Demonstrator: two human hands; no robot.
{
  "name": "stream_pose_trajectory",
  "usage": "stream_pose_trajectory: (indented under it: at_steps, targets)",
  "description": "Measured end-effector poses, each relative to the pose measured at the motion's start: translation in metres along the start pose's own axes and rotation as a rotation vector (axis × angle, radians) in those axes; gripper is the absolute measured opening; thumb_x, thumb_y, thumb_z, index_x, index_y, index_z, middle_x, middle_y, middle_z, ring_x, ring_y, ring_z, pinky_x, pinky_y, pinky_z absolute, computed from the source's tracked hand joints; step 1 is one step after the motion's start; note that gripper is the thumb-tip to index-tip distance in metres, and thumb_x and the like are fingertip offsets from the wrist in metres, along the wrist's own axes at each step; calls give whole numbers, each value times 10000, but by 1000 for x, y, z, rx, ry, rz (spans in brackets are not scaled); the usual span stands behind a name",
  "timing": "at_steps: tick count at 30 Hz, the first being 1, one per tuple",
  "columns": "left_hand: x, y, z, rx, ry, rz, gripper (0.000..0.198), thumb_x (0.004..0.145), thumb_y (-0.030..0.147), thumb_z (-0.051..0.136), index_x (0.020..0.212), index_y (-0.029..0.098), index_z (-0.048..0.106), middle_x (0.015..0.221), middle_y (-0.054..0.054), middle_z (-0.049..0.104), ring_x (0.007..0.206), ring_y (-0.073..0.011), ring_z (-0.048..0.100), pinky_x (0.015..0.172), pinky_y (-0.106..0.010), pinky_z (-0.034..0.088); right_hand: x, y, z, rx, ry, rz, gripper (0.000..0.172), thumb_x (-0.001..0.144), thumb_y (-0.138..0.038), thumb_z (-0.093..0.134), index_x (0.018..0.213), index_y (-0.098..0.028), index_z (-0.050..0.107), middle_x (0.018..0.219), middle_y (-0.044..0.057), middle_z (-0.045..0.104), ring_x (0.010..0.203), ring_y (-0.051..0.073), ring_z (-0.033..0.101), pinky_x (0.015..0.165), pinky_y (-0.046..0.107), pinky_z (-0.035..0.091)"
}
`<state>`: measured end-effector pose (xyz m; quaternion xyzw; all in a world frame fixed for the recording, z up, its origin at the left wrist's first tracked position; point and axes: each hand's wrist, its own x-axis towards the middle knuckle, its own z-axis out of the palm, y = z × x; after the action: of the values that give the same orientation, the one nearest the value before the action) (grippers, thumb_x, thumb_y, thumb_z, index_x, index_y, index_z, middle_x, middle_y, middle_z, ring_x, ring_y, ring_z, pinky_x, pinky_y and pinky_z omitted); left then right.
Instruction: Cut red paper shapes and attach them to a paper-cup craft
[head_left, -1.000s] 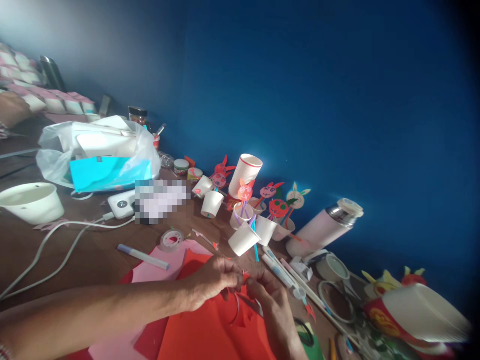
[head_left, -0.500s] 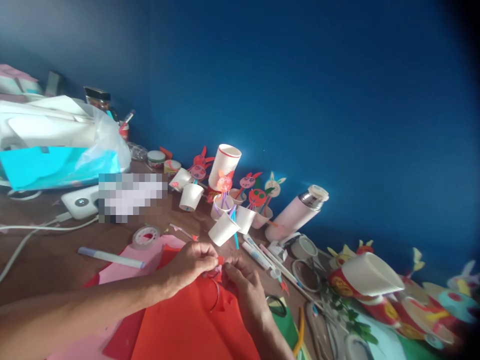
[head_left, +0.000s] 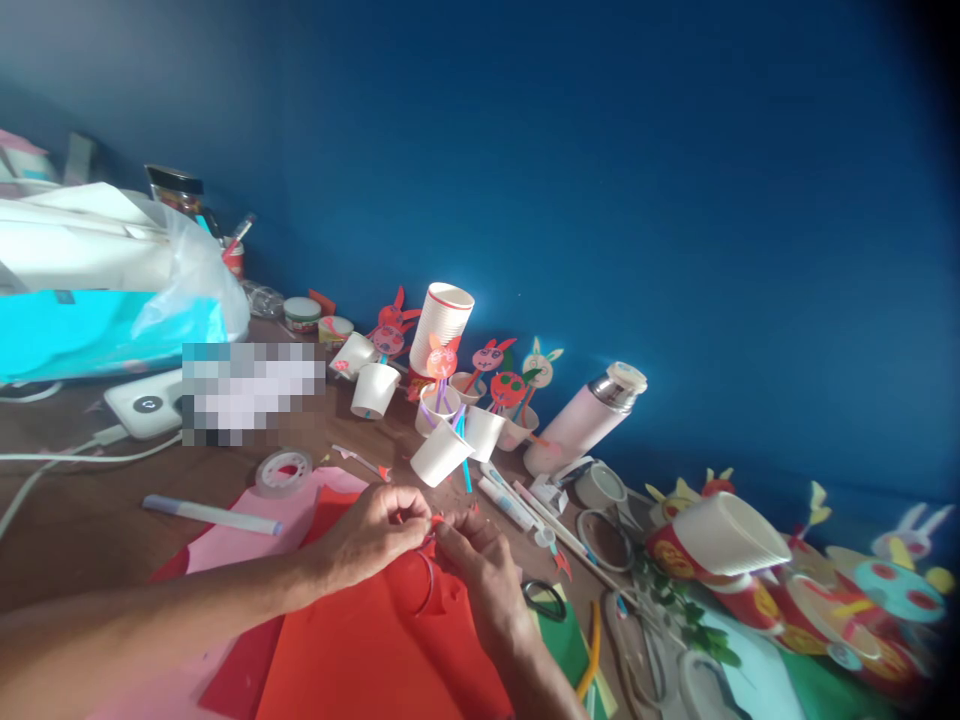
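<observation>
Above a sheet of red paper (head_left: pixel 337 640), my left hand (head_left: pixel 382 530) and my right hand (head_left: pixel 476 555) meet with their fingertips close together. Both are closed in a pinch on a small red paper piece (head_left: pixel 437 521), mostly covered by the fingers. Just below them a thin curved edge rings a round shape (head_left: pixel 420 585) on the red sheet. Pink paper (head_left: pixel 247 545) lies under the red sheet at the left. Beyond my hands, a white paper cup (head_left: pixel 441 452) leans over, with blue straws beside it.
Several paper cups hold straws with animal faces (head_left: pixel 510 388). A pink thermos (head_left: pixel 581 425) leans near the blue wall. Left are a tape roll (head_left: pixel 283 472), a marker (head_left: pixel 214 514) and a power bank (head_left: pixel 146 403). Scissors (head_left: pixel 545 600) and tape rolls (head_left: pixel 600 485) lie right.
My fingertips have drawn closer together, and less of the red piece shows between them. The whole view has shifted slightly, with things appearing a little further left.
</observation>
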<state>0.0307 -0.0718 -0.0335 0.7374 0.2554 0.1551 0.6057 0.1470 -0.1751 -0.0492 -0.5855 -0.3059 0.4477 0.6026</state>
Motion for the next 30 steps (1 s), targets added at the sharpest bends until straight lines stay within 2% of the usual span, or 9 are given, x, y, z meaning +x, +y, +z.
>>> stream_pose_trajectory:
  at_steps: [7, 13, 17, 25, 30]
  targets:
    - [7, -9, 3, -325, -13, -77, 272, 709, 405, 524, 669, 138, 556, 607, -6, 566, 606, -139, 506, 588, -240, 340, 2, 1, -1, -27, -1, 12, 222, 779, -317, 574, 641, -152, 520, 579, -42, 459, 558, 81, 377, 595, 226, 348]
    - [5, -7, 4, -278, 9, -51, 224, 684, 363, 579, 662, 140, 565, 573, 29, 509, 557, -104, 434, 553, -222, 305, 2, 2, 0, -34, -16, -9, 223, 786, -301, 559, 631, -145, 520, 569, -43, 449, 551, 80, 364, 557, 216, 311]
    - [4, -5, 3, -279, 22, -78, 205, 674, 344, 598, 669, 140, 583, 604, 19, 544, 591, -112, 464, 574, -225, 325, 2, 4, 0, -34, -14, -14, 218, 782, -282, 562, 619, -143, 525, 564, -40, 462, 550, 81, 374, 558, 217, 315]
    - [7, -9, 4, -393, -23, -136, 239, 668, 372, 606, 677, 135, 579, 602, -10, 588, 592, -126, 507, 555, -232, 351, 2, 4, 0, -10, 34, 21, 212, 772, -302, 583, 633, -145, 549, 575, -36, 485, 561, 81, 405, 588, 215, 375]
    - [6, 5, -6, -413, 65, -133, 181, 671, 307, 614, 680, 132, 567, 558, 23, 567, 541, -88, 474, 565, -217, 347, 2, 3, -4, 38, 104, 56, 199, 765, -362, 594, 711, -178, 541, 577, -57, 470, 539, 75, 414, 595, 236, 451]
